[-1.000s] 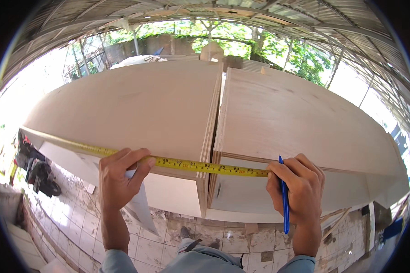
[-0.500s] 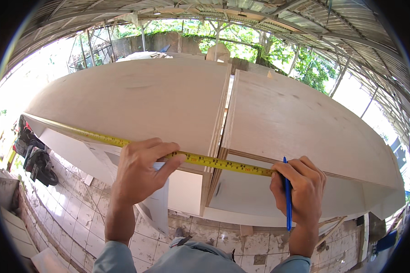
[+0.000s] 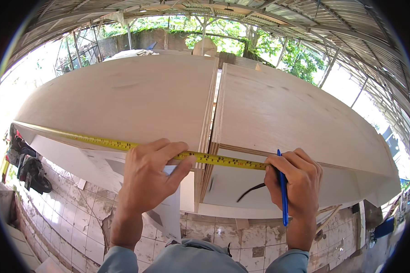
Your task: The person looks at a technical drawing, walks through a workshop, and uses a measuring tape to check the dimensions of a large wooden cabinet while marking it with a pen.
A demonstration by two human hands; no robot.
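Note:
A yellow tape measure blade (image 3: 223, 160) is stretched along the front edge of the pale plywood, from the far left to my right hand. My left hand (image 3: 152, 179) pinches the blade between thumb and fingers left of the gap between two boxes. White paper sheets (image 3: 171, 214) hang under that hand; how they are held is hidden. Closed around the blade's right end is my right hand (image 3: 299, 184), with a blue pen (image 3: 283, 191) held upright between its fingers. A thin black strap (image 3: 249, 189) trails from this hand. The tape's case is hidden in the palm.
Two large plywood boxes stand side by side, the left top panel (image 3: 136, 98) and right top panel (image 3: 287, 113) parted by a narrow gap. Stained white floor tiles (image 3: 86, 214) lie below. A motorcycle (image 3: 32, 173) is parked at left, under a corrugated roof (image 3: 351, 27).
My view has shifted slightly, moving the boxes left and up in the picture. My left hand has slid rightward along the blade, nearer the gap. The black strap has come into sight.

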